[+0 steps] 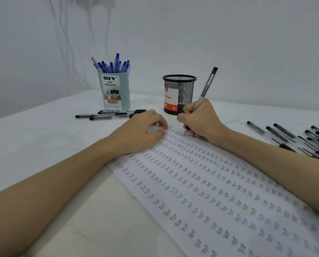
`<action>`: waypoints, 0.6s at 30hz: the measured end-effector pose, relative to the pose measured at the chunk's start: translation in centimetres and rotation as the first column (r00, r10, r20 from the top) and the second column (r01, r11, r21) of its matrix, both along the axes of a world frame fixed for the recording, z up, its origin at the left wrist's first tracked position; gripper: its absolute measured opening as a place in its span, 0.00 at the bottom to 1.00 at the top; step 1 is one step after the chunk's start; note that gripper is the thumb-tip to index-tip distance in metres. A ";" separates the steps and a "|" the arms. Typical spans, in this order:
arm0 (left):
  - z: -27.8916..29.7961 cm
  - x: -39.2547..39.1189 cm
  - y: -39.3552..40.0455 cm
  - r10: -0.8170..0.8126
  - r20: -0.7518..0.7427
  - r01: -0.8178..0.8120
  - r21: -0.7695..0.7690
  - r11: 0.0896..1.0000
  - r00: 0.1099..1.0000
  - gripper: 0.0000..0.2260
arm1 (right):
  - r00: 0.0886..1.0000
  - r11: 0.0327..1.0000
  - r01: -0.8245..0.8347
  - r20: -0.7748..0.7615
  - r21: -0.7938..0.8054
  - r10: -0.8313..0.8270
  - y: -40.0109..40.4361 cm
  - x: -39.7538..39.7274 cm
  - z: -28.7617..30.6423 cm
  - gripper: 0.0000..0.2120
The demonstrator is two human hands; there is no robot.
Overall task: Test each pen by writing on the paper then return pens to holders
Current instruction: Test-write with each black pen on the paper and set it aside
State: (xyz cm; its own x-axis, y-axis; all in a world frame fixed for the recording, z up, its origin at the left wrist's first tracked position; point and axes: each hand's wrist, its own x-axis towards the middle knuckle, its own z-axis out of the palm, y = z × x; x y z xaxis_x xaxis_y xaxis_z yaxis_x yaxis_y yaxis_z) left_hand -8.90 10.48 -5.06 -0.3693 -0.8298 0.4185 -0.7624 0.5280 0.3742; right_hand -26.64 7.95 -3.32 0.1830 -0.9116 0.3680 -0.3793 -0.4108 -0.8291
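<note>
White cloth is covering the tabletop [34, 138] under a pale wall. Blue pens are standing in the organizer [115, 90]. Your left hand [138, 132], fingers loosely curled and holding nothing, is pinning the paper [201, 191] steady. Your right hand [201, 120] is pinching the pen [207, 86], tip at the paper, beside the mesh cup [180, 93].
</note>
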 end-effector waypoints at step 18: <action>-0.1 0.2 -0.1 -0.006 -0.010 0.006 0.005 1.000 1.000 0.06 | 1.000 1.000 0.002 -0.025 -0.004 -0.002 -0.1 0.2 -0.1 0.23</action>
